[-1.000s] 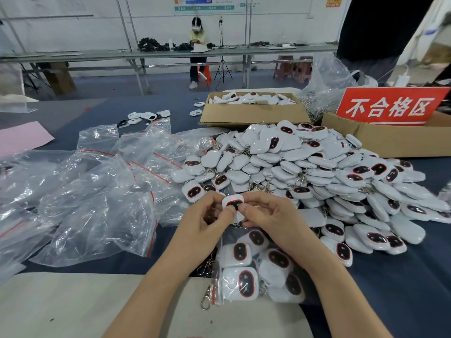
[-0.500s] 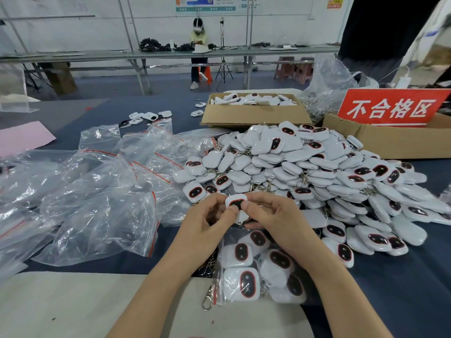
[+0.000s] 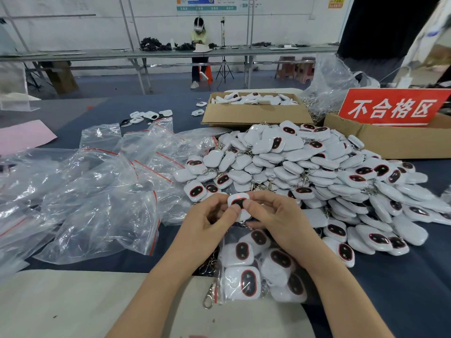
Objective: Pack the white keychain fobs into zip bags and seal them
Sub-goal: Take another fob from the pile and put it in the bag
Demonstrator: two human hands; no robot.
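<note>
My left hand [image 3: 207, 222] and my right hand [image 3: 275, 215] together pinch one white keychain fob [image 3: 238, 200] with a black oval face; a small red light glows on its top. Both thumbs press its face. Under my hands lies a clear zip bag [image 3: 256, 272] holding several fobs, a metal clasp sticking out at its left edge. A big heap of loose white fobs [image 3: 317, 172] spreads to the right and behind my hands. Empty zip bags [image 3: 97, 191] with red seal strips lie in a pile to the left.
A cardboard box [image 3: 253, 114] with more fobs stands behind the heap. Another box [image 3: 390, 140] at the right carries a red sign [image 3: 393, 108]. A pale mat [image 3: 73, 303] covers the near table edge. A person stands at a far bench.
Both hands keep the same fob in the same spot. A red light now shows on the fob's top; my thumbs have shifted slightly on its face.
</note>
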